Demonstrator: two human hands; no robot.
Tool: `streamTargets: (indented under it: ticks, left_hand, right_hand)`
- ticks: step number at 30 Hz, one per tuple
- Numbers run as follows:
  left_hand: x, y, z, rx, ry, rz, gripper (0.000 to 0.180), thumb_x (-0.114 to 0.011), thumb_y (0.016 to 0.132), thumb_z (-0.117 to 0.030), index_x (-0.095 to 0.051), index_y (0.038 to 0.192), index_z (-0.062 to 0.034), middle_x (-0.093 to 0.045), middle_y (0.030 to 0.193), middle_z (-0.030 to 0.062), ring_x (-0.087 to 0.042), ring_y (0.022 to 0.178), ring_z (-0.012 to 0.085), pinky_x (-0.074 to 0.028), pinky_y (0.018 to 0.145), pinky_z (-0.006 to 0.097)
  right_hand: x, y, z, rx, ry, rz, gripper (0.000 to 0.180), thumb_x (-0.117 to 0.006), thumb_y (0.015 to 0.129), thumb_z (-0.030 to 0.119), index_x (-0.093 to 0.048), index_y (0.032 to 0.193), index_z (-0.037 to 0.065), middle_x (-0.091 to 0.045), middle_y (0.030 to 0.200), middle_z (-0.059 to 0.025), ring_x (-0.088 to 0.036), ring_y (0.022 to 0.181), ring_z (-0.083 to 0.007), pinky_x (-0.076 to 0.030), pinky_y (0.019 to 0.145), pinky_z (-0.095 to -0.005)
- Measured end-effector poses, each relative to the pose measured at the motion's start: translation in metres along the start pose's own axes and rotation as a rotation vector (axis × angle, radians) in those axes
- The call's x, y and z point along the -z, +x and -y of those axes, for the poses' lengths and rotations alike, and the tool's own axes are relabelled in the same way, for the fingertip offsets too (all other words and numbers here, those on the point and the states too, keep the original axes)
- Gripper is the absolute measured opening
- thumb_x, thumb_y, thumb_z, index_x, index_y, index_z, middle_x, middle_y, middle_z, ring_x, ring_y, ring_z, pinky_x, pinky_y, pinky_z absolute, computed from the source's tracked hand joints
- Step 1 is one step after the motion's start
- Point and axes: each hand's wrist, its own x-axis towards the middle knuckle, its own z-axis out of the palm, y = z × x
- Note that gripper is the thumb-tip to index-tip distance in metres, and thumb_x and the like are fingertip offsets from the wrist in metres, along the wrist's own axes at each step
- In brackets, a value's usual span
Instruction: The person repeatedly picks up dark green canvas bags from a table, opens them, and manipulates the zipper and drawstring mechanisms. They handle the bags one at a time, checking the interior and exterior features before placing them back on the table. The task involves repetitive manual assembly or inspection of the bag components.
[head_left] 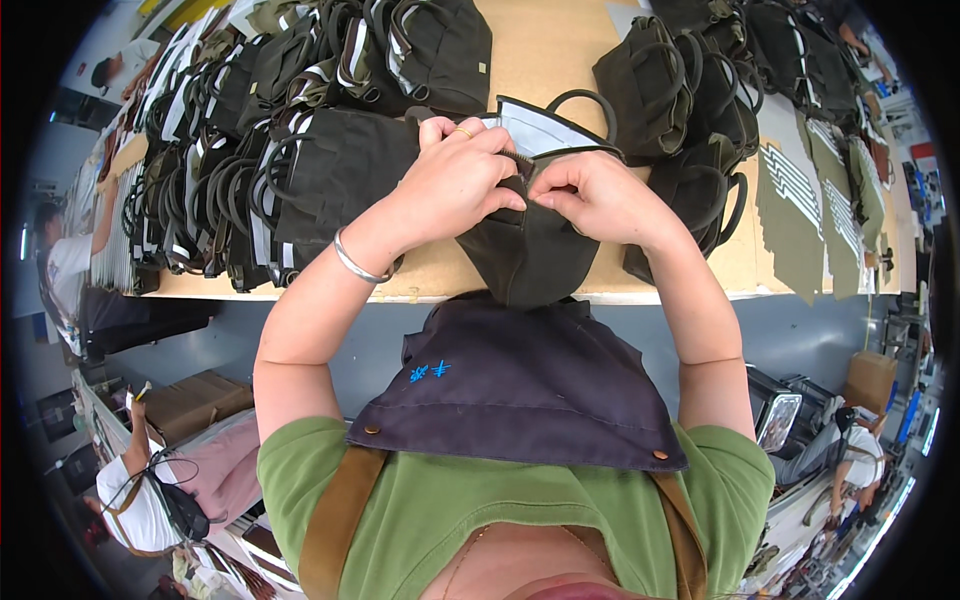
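A dark handbag (525,255) with a pale grey-blue lining (545,130) stands at the near edge of the table, directly in front of me. Its mouth gapes, and a looped handle rises on the far side. My left hand (455,170) has its fingers closed on the bag's top edge, beside a strip that looks like a zipper (522,160). Close by, my right hand (600,195) pinches the same edge between thumb and fingers. The fingers partly hide exactly what they grip.
Rows of similar dark bags (330,170) crowd the table (545,45) on the left. More bags (645,85) stand on the right, beside stacked olive fabric pieces (795,215). Other people work at the left (70,260), lower left (130,490) and lower right (860,460).
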Motion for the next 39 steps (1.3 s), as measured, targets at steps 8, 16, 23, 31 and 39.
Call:
streamTargets:
  ticks: [8,16,23,31,39]
  left_hand:
    - [0.003,0.001,-0.003,0.0,-0.021,0.027,0.025,-0.075,0.076,-0.029,-0.069,0.082,-0.0053,-0.059,0.096,0.0011,-0.049,0.094,0.0201,-0.027,0.088,0.039]
    - [0.004,0.004,-0.002,0.005,0.011,0.053,0.027,-0.076,0.076,-0.031,-0.069,0.083,-0.0049,-0.059,0.095,0.0009,-0.049,0.093,0.0197,-0.027,0.087,0.038]
    - [0.007,0.007,-0.002,-0.004,0.0,0.068,0.026,-0.077,0.075,-0.03,-0.07,0.084,-0.0066,-0.061,0.094,0.0003,-0.052,0.095,0.0184,-0.027,0.088,0.037]
    - [0.02,0.014,0.015,-0.04,-0.213,0.087,0.017,-0.075,0.079,-0.024,-0.067,0.079,-0.0087,-0.067,0.092,-0.0015,-0.058,0.086,0.0154,-0.027,0.089,0.034]
    - [0.015,0.023,0.011,-0.039,-0.184,0.085,0.018,-0.07,0.085,-0.025,-0.064,0.076,-0.0102,-0.066,0.079,-0.0023,-0.057,0.076,0.0166,-0.028,0.089,0.036]
  right_hand:
    - [-0.001,-0.002,0.0,-0.016,0.083,-0.008,0.006,-0.061,0.082,0.001,-0.065,0.086,-0.002,-0.062,0.069,-0.0076,-0.056,0.064,-0.0148,-0.045,0.062,-0.0302]
    - [0.004,-0.002,0.003,-0.08,0.119,0.029,0.01,-0.06,0.083,0.004,-0.067,0.089,-0.001,-0.065,0.075,-0.0097,-0.06,0.07,-0.0186,-0.048,0.065,-0.0322]
    - [-0.003,-0.003,-0.002,0.001,0.257,0.013,0.005,-0.068,0.081,0.004,-0.064,0.08,0.0,-0.059,0.069,0.0049,-0.046,0.06,0.0009,-0.037,0.052,-0.0196]
    - [-0.004,-0.007,-0.016,-0.076,0.455,0.004,0.01,-0.067,0.083,0.009,-0.064,0.088,0.001,-0.06,0.073,0.0033,-0.049,0.062,-0.0016,-0.039,0.055,-0.0213]
    - [-0.014,-0.008,-0.033,-0.043,0.465,-0.122,0.01,-0.061,0.089,0.01,-0.065,0.09,0.001,-0.059,0.071,0.0042,-0.041,0.052,0.0009,-0.033,0.046,-0.0201]
